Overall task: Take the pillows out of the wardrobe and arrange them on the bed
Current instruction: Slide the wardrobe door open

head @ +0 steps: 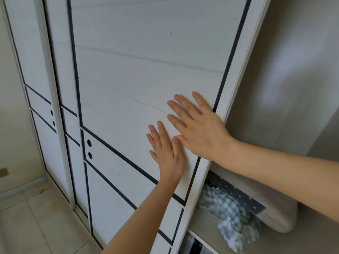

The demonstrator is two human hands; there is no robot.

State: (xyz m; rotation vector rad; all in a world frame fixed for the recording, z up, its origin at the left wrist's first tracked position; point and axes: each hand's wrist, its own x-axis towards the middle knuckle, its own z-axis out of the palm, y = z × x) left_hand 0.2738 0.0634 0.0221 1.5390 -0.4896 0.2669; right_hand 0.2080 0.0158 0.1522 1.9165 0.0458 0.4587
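Observation:
A white sliding wardrobe door (pixel 128 79) with dark trim lines fills the middle of the view. My left hand (pixel 166 152) lies flat on it, fingers spread, holding nothing. My right hand (pixel 198 125) is pressed flat just above and to the right, near the door's right edge. To the right of that edge the wardrobe stands open. On its shelf (pixel 207 224) lies a pale grey pillow (pixel 275 213). A green-and-white checked cloth (pixel 231 217) and a dark dotted fabric (pixel 236 194) lie in front of it, partly hidden by the door and my right forearm.
Two more white sliding panels (pixel 33 70) stand to the left, each with two round dark holes. Pale floor tiles (pixel 33 226) and a wall with a skirting board lie at the lower left. The wardrobe's grey inner wall (pixel 284 79) rises above the pillow.

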